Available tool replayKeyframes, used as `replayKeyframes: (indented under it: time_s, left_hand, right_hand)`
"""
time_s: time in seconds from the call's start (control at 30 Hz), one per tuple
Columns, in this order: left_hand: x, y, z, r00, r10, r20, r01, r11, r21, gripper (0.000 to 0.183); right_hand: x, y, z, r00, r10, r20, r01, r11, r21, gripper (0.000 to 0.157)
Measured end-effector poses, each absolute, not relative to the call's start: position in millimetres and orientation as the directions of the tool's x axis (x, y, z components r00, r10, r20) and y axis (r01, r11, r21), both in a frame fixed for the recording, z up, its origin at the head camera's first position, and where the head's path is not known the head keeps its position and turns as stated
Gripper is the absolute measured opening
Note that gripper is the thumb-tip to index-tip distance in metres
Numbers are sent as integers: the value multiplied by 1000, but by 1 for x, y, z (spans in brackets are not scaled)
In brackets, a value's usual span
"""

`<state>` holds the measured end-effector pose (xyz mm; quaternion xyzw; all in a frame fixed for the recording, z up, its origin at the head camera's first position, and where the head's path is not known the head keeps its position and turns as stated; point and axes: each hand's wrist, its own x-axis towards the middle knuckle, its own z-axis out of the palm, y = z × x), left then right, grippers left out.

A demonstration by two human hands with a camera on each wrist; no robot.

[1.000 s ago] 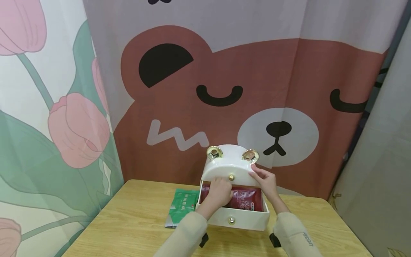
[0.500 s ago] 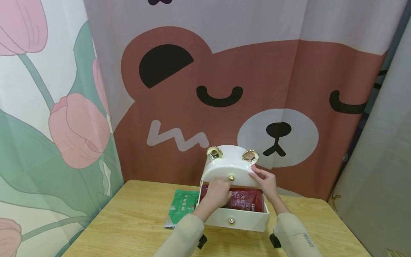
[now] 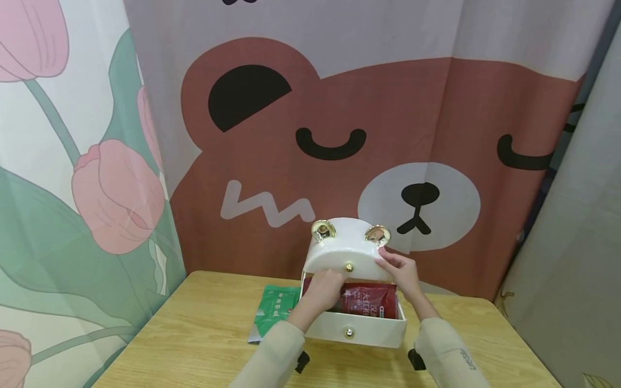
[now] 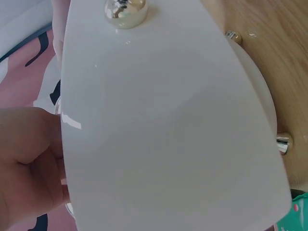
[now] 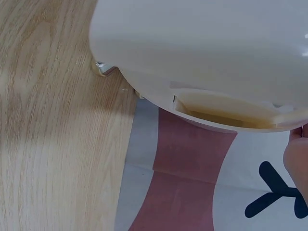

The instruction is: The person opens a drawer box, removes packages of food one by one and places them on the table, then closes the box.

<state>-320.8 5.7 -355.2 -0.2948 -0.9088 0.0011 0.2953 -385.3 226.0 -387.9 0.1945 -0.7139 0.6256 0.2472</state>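
Observation:
A white drawer box [image 3: 342, 253] with two gold round ears [image 3: 323, 230] stands on the table, its lower drawer [image 3: 327, 330] pulled out. Dark red printed packets [image 3: 371, 302] lie inside that drawer. My left hand [image 3: 322, 288] reaches down into the drawer's left part, over the red packets; its fingertips are hidden, so I cannot tell whether they hold one. In the left wrist view, the drawer's glossy front hides most of the fingers. My right hand [image 3: 404, 274] holds the box's upper right side, with fingers just below the right ear and thumb on the front.
A green packet [image 3: 274, 310] lies on the wooden table [image 3: 194, 328] to the left of the box. Behind the table hangs a curtain [image 3: 398, 118] with a brown bear print. Gold feet [image 4: 283, 143] show under the box in the left wrist view.
My left hand has shifted slightly left inside the drawer, so more of the red packet shows. The right hand and the box have stayed in place.

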Motion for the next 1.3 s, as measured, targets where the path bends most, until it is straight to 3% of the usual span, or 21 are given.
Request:
replayKeyframes:
  time_s: [0.17, 0.27, 0.5, 0.63, 1.3]
  left_hand:
    - [-322, 4, -355, -642, 555, 528, 568, 807, -158, 12]
    - [-323, 4, -356, -631, 556, 541, 585, 799, -138, 14]
    - [-324, 3, -358, -638, 539, 550, 608, 791, -71, 18]
    - [-323, 2, -356, -641, 534, 552, 614, 788, -50, 20]
    - [-319, 2, -351, -580, 542, 608, 669, 743, -24, 23]
  right_hand:
    - [-458, 260, -447, -769, -30, 639, -639, 13, -769, 29]
    - [-467, 264, -453, -781, -11, 625, -625, 36, -780, 29]
    - [-376, 222, -378, -841, 39, 540, -528, 161, -834, 36]
    - [-356, 213, -359, -871, 44, 489, -475, 173, -863, 35]
    - [-371, 217, -370, -895, 105, 435, -397, 260, -880, 43]
